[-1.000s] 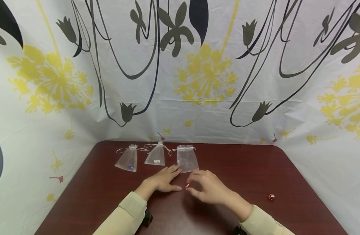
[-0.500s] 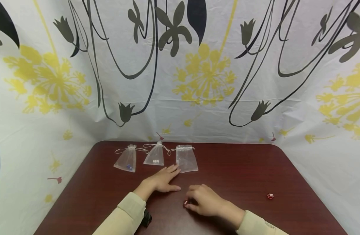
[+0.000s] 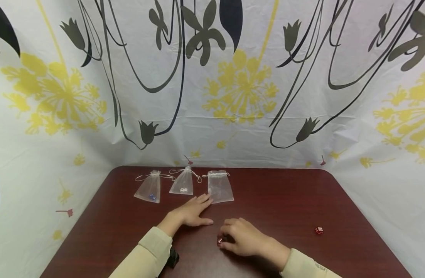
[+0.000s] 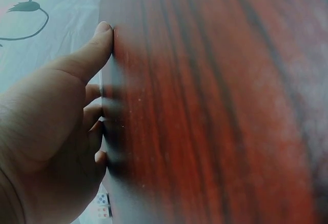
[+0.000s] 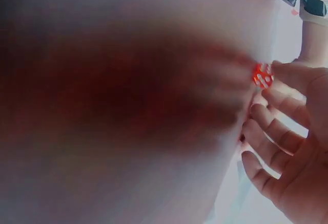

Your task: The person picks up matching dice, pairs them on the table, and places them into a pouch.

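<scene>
My right hand [image 3: 245,237] pinches a red die with white pips [image 3: 219,242] between thumb and forefinger, low over the table or on it. In the right wrist view the red die [image 5: 263,75] shows at the thumb tip, the other fingers bent loosely. My left hand [image 3: 191,213] rests on the table with fingers spread. Its fingertips reach the lower left corner of a flat white drawstring pouch [image 3: 221,187], in which I see no dice. The left wrist view shows the left hand [image 4: 51,116] side-on, palm down on the wood.
Left of that pouch lie a sheer pouch with white dice [image 3: 182,183] and one with blue dice [image 3: 150,187], both cinched. Another red item, apparently dice [image 3: 319,230], sits on the right of the dark red table [image 3: 285,200]. A patterned curtain [image 3: 247,146] hangs behind.
My right hand has drawn the red die back from near the flat pouch toward the table's front, then stayed nearly still. The left hand keeps its place.
</scene>
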### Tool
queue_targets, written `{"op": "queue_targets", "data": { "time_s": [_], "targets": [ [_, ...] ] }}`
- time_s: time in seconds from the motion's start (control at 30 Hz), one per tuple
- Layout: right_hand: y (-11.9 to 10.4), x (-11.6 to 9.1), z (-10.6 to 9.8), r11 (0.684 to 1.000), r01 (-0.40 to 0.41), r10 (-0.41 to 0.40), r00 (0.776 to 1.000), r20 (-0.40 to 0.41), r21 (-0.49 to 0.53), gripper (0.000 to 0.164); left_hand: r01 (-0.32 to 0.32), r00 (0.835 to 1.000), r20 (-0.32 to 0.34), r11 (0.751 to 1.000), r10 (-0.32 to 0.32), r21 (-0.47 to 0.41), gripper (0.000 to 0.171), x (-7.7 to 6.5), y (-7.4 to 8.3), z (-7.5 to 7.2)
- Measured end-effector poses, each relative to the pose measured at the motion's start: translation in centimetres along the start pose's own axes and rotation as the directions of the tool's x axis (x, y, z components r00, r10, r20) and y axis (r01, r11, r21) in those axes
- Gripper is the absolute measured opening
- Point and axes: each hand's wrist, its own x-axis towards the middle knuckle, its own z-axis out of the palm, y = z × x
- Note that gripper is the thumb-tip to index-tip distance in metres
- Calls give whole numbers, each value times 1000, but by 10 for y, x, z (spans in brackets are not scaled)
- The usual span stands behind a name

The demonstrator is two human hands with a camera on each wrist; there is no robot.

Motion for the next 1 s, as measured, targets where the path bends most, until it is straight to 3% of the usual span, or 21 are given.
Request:
{"op": "queue_targets", "data": {
  "time_s": [0.23, 0.43, 0.73, 1.0],
  "targets": [
    [7, 1, -36, 999, -48, 45, 987, -156, -13, 31, 5, 1000, 5, 1000, -5, -19, 82, 1, 1, 0],
    [17, 2, -64, 991, -134, 132, 961, -243, 10, 30, 2, 1000, 3, 999, -2, -32, 81, 0, 1, -1],
    [22, -4, -70, 988, -152, 153, 953, -260, 23, 32, 6, 1000, 3, 999, -6, -35, 82, 0, -1, 1],
    [40, -31, -77, 987, -157, 161, 926, -342, 38, 28, -1, 1000, 1, 999, 1, -34, 82, 0, 1, 0]
  ]
}}
